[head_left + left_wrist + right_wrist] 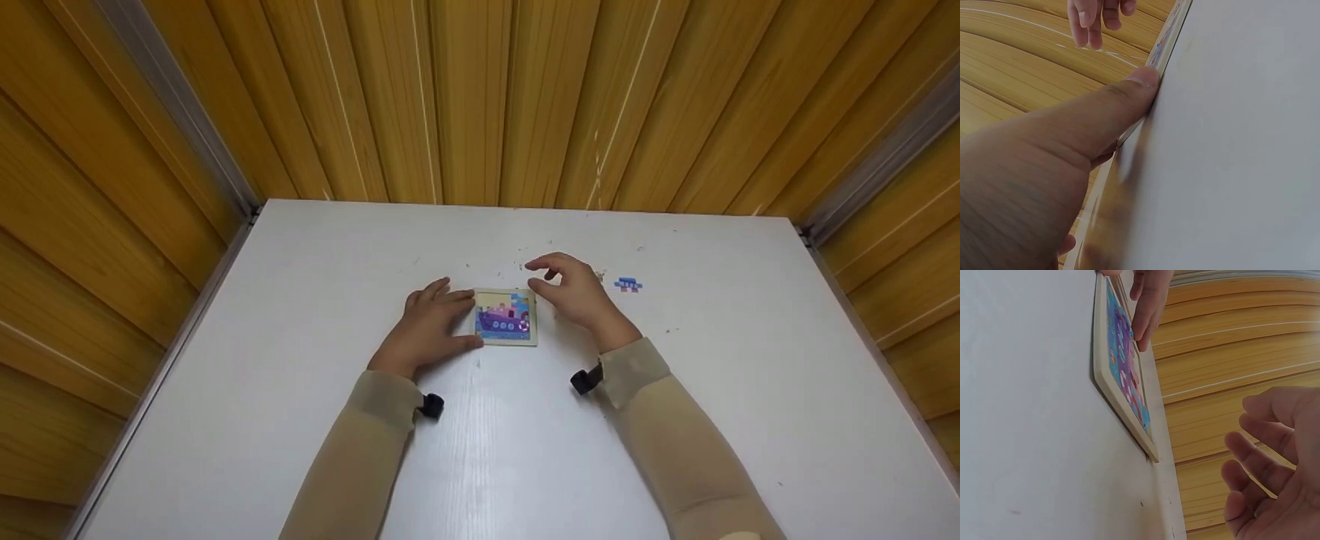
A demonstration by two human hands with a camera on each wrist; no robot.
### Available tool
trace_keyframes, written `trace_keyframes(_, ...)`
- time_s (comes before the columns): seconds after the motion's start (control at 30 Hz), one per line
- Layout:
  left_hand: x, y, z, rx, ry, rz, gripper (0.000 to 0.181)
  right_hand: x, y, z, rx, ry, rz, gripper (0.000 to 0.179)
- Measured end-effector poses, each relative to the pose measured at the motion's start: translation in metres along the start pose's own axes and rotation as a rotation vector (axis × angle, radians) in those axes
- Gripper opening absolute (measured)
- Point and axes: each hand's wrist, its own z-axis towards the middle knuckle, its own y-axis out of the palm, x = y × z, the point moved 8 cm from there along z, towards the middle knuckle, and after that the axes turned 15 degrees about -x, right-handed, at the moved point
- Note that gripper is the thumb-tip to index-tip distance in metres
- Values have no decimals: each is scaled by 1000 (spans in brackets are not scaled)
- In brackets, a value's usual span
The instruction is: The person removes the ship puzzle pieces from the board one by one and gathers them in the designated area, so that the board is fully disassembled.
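A small picture puzzle [506, 322] in a pale wooden frame lies flat at the middle of the table, showing a purple and pink boat on blue. A bare pale patch shows in its upper left part. My left hand [431, 330] holds the frame by its left side, thumb at the near corner and index finger at the far one. In the left wrist view its thumb [1129, 93] presses against the frame's edge. Just off the puzzle's far right corner hovers my right hand [577, 294], fingers loosely bent, thumb and index apart with nothing between them.
Blue puzzle pieces [628, 284] lie together on the white table [337, 255], right of my right hand. Small crumbs are scattered around the puzzle and toward the back. Yellow wood-patterned panels [465, 97] rise behind the table and on both sides.
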Motion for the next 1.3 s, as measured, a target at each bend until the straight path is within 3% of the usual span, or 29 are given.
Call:
trace_keyframes(0.27, 3, -1, -1, -7, 27, 47, 82, 6, 7, 1, -34, 32, 2, 40)
trace_keyframes(0.53, 3, -1, 0, -9, 35, 46, 82, 13, 24, 2, -146, 77, 33, 43)
trace_keyframes(0.83, 2, -1, -1, -3, 31, 32, 82, 7, 38, 7, -207, 22, -106, 37)
trace_keyframes(1.07, 4, -1, -1, -5, 32, 47, 82, 5, 42, 8, -203, -7, -221, 29)
trace_keyframes(1.3, 5, -2, -1, -8, 36, 62, 82, 4, 45, 10, -189, -2, -266, 27)
